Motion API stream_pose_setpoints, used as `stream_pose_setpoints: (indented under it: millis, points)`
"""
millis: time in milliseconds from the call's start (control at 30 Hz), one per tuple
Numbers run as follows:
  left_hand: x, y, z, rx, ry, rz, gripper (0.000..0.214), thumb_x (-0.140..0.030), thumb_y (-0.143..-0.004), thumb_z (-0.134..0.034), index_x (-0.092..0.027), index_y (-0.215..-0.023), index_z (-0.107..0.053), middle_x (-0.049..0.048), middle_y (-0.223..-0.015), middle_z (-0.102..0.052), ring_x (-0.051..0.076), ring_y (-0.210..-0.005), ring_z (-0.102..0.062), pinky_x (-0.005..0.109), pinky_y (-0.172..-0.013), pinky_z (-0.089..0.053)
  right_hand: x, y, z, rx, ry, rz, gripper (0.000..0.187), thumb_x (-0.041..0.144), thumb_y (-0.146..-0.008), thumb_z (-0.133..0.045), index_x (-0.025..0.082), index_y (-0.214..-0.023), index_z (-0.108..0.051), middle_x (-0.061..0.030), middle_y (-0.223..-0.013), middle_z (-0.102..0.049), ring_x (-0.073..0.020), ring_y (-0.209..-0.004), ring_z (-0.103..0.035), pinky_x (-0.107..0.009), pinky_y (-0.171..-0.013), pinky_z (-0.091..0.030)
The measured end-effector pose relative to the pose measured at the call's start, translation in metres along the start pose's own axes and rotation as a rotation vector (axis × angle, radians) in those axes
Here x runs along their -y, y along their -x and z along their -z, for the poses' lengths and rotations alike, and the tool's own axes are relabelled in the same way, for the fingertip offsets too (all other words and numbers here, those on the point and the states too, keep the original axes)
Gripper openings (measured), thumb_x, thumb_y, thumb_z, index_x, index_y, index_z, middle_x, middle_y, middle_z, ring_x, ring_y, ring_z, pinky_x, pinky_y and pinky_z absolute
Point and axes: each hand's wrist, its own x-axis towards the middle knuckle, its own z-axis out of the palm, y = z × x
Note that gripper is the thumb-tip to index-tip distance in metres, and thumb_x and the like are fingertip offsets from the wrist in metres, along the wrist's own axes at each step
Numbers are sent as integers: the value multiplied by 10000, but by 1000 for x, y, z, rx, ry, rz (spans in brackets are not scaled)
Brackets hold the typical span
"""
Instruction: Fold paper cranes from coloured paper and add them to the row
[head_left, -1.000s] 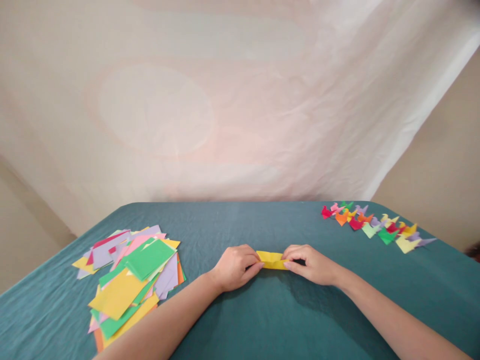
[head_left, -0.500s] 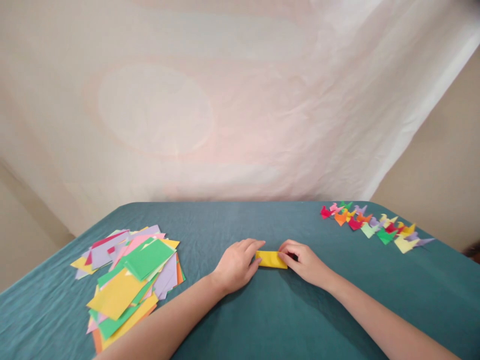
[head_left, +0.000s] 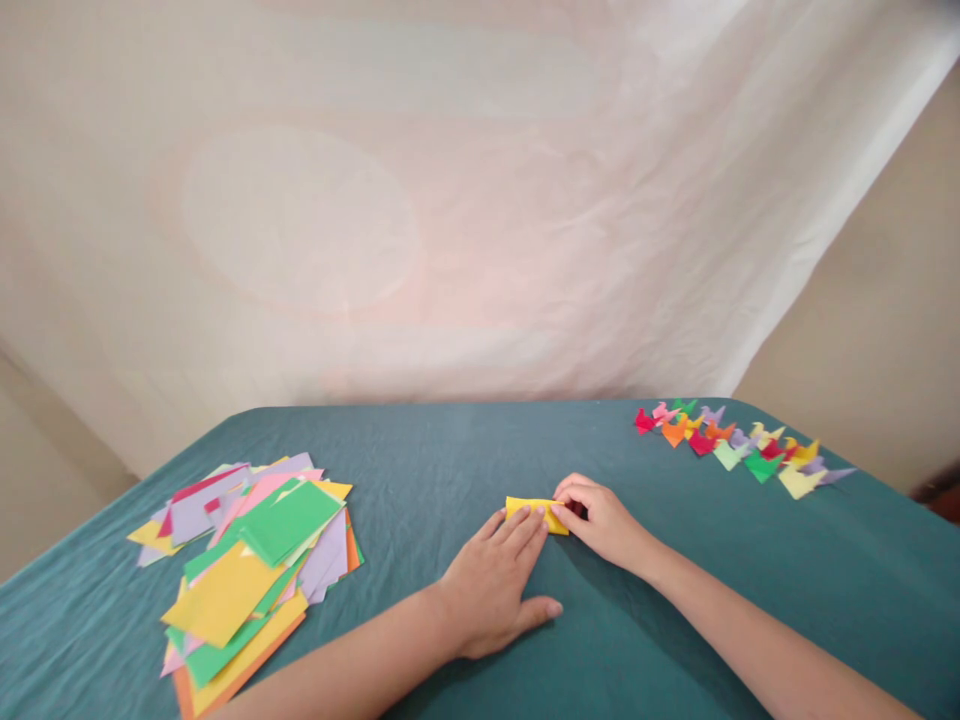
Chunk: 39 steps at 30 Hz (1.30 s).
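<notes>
A small folded strip of yellow paper [head_left: 531, 503] lies on the dark green tablecloth in front of me. My left hand [head_left: 501, 585] is spread flat, its fingertips resting on the strip's near side and its thumb out to the right on the cloth. At the right end, my right hand [head_left: 600, 515] pinches the yellow paper between thumb and bent fingers. The fingers of both hands cover part of the strip, so its lower left portion is hidden.
To the left spreads a loose pile of coloured paper sheets [head_left: 292, 520] in green, yellow, purple, pink and orange. Several small folded paper cranes [head_left: 761, 465] stand in rows at the far right. A pale cloth [head_left: 480, 200] hangs behind the table [head_left: 420, 450].
My left hand has shifted from gripping the strip's left end to lying flat with fingers across it. My right hand keeps its pinch at the right end. The view has shifted slightly.
</notes>
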Motion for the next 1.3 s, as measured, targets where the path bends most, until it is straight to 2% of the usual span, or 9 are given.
stream_pose_setpoints:
  millis: [167,267,967,1300]
  points:
    - [0,0,0,14,17,18,691,-600,-881,-165,-157,-1410,-155,81,-1474,-167,235,-1346,-148,387,-1093,-127,-4,1,-3,-41,13,-12,42,206,-803,-517,190,-796,-555,-20,-832,-541,-123,-657,-514,-253,-606,-439]
    - [-1,0,0,16,21,27,685,-598,-881,-169,-164,-1412,-151,78,-1476,-161,238,-1346,-143,393,-1093,-125,-5,2,-4,-36,6,-15,94,216,-809,-512,197,-880,-569,-28,-883,-547,-129,-695,-530,-262,-641,-456]
    - [-2,0,-2,-37,65,32,659,-576,-884,-226,-161,-1397,-210,94,-1459,-220,254,-1329,-202,400,-1085,-169,3,1,0,23,0,6,144,256,-844,-493,198,-878,-621,-47,-920,-544,-139,-743,-536,-277,-686,-463]
    - [-1,0,-5,-32,40,23,678,-589,-878,-220,-154,-1397,-202,94,-1464,-204,253,-1333,-188,404,-1084,-162,4,2,0,52,79,97,269,245,-878,-447,235,-1082,-622,-72,-978,-540,-191,-916,-520,-346,-820,-438]
